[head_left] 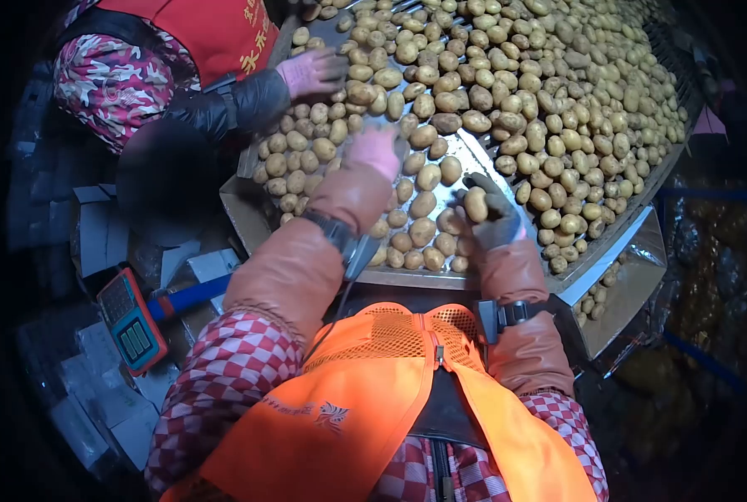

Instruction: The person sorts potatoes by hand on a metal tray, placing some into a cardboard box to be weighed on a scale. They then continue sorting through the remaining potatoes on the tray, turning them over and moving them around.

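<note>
Many potatoes (pixel 423 204) lie on a metal sorting table (pixel 484 156). My right hand (pixel 500 219), in a dark grey and pink glove, is closed around one potato (pixel 475 204) near the table's front edge. Further forward and to the left, my left hand (pixel 377 149) in a pink glove reaches over the potatoes. Its fingers are blurred, so whether they grip anything cannot be made out. More potatoes (pixel 403 243) sit between my two arms, close to the front rim.
A co-worker's gloved hand (pixel 313 74) rests over potatoes at the left. A large heap of potatoes (pixel 574 109) covers the right side. Below the table are a cardboard box (pixel 620 311) holding potatoes at right and a scale display (pixel 132 322) at left.
</note>
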`<state>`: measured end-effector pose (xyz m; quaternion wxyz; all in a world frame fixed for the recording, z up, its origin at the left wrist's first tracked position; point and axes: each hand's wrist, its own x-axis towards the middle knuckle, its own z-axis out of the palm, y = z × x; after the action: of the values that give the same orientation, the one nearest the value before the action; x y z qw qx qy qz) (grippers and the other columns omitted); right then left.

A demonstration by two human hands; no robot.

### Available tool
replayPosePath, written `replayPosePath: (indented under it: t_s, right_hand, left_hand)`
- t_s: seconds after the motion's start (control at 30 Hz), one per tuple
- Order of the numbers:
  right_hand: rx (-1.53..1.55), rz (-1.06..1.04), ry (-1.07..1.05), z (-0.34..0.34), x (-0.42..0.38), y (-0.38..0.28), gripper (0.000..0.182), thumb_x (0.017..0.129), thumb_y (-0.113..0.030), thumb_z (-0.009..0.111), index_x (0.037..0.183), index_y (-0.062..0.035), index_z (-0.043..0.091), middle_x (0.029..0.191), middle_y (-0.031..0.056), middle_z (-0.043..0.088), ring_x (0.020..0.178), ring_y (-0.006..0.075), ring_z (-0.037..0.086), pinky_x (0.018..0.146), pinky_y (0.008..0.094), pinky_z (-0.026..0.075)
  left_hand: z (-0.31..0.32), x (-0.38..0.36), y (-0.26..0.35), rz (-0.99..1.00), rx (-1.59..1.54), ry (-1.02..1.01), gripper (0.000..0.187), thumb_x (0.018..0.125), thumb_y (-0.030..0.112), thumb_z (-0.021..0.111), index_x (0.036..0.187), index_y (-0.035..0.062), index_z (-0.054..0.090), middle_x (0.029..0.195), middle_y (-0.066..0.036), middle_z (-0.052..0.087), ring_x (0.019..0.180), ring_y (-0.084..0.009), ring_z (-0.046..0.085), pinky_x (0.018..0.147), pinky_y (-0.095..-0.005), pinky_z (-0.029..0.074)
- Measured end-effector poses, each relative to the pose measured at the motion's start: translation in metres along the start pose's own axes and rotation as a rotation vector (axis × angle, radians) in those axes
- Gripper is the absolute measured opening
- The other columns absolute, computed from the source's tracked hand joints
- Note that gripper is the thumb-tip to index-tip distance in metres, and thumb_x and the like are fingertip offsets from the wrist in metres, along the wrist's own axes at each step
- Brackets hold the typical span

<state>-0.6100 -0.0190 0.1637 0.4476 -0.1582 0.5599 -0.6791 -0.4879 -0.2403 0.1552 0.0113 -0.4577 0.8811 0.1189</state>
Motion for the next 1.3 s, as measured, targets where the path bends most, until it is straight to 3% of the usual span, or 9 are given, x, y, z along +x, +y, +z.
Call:
replayPosePath:
  t_s: [0.23,0.37,0.5,0.7,0.8,0.97,1.03,1.23,1.3]
  right_hand:
    - [0.621,0.468,0.044,-0.021,-0.010,0.035,0.042,0.097,-0.043,0.062,0.116,-0.0054,0.062,0.111,0.0127,0.068,0.102,0.0276,0.065,0.082,0.0364,0.058]
    - [0.363,0.373,-0.193,-0.001,-0.020,0.018,0.058,0.095,-0.043,0.064,0.142,-0.0146,0.046,0.127,0.0118,0.061,0.109,0.0242,0.064,0.081,0.0346,0.054]
    - [0.564,0.394,-0.217,0.020,-0.029,0.003,0.074,0.093,-0.042,0.066,0.155,-0.0237,0.029,0.144,0.0111,0.049,0.123,0.0272,0.058,0.080,0.0358,0.052]
    - [0.784,0.212,0.065,-0.026,-0.061,-0.008,0.047,0.094,-0.030,0.064,0.135,-0.0161,0.044,0.125,0.0133,0.054,0.087,0.0229,0.059,0.061,0.0388,0.052]
    - [0.909,-0.012,-0.008,-0.124,-0.092,-0.009,0.053,0.096,-0.032,0.065,0.142,-0.0173,0.046,0.123,0.0120,0.057,0.095,0.0272,0.063,0.067,0.0429,0.059]
    - [0.440,-0.154,0.776,-0.281,-0.179,-0.034,0.036,0.101,-0.034,0.055,0.132,-0.0156,0.055,0.107,0.0100,0.066,0.090,0.0250,0.066,0.059,0.0409,0.059]
    - [0.119,-0.154,1.074,-0.225,-0.179,-0.079,0.035,0.100,-0.033,0.055,0.125,-0.0098,0.061,0.103,0.0113,0.066,0.079,0.0270,0.066,0.070,0.0414,0.059]
    - [-0.040,-0.020,0.377,-0.082,-0.127,-0.029,0.044,0.088,-0.016,0.069,0.129,-0.0079,0.055,0.105,0.0084,0.063,0.104,0.0274,0.063,0.087,0.0424,0.055]
    - [0.600,0.248,0.173,-0.038,-0.128,-0.060,0.052,0.089,-0.021,0.069,0.134,-0.0048,0.049,0.097,0.0058,0.060,0.102,0.0285,0.063,0.087,0.0394,0.053]
  left_hand:
    - [-0.014,-0.009,-0.001,-0.043,-0.184,-0.203,0.036,0.092,0.027,0.061,0.127,0.0212,0.062,0.115,-0.023,0.062,0.106,-0.0415,0.063,0.091,-0.0480,0.050]
    - [-0.030,-0.023,-0.003,0.039,-0.346,-0.049,0.035,0.092,0.030,0.062,0.126,0.0221,0.065,0.113,-0.023,0.067,0.104,-0.0387,0.065,0.093,-0.0444,0.051]
    - [-0.049,-0.063,0.029,0.707,-0.484,0.043,0.034,0.090,0.031,0.065,0.121,0.0172,0.067,0.108,-0.023,0.067,0.097,-0.0381,0.065,0.090,-0.0431,0.051]
    - [-0.030,0.053,-0.027,0.171,0.042,0.550,0.046,0.087,0.018,0.062,0.132,0.0276,0.059,0.133,-0.012,0.057,0.120,-0.0380,0.057,0.100,-0.0482,0.047]
    - [0.004,0.108,-0.073,0.155,0.148,0.105,0.053,0.084,0.019,0.066,0.136,0.0257,0.056,0.133,-0.017,0.059,0.121,-0.0367,0.058,0.105,-0.0464,0.045]
    - [-0.018,0.049,-0.034,-0.034,-0.370,-0.142,0.053,0.083,0.033,0.074,0.131,0.0178,0.059,0.120,-0.021,0.067,0.113,-0.0368,0.063,0.099,-0.0413,0.048]
    - [-0.027,0.007,-0.001,0.008,-0.603,-0.083,0.048,0.087,0.029,0.073,0.129,0.0123,0.058,0.110,-0.011,0.069,0.096,-0.0218,0.065,0.084,-0.0368,0.053]
    - [-0.029,-0.099,0.114,0.285,-1.138,-0.911,0.056,0.087,0.010,0.076,0.138,0.0054,0.054,0.106,-0.005,0.065,0.087,-0.0145,0.060,0.079,-0.0311,0.052]
    - [-0.023,-0.104,0.124,0.557,-0.965,-0.539,0.054,0.088,0.010,0.073,0.139,0.0060,0.054,0.101,-0.009,0.069,0.087,-0.0163,0.062,0.080,-0.0329,0.052]
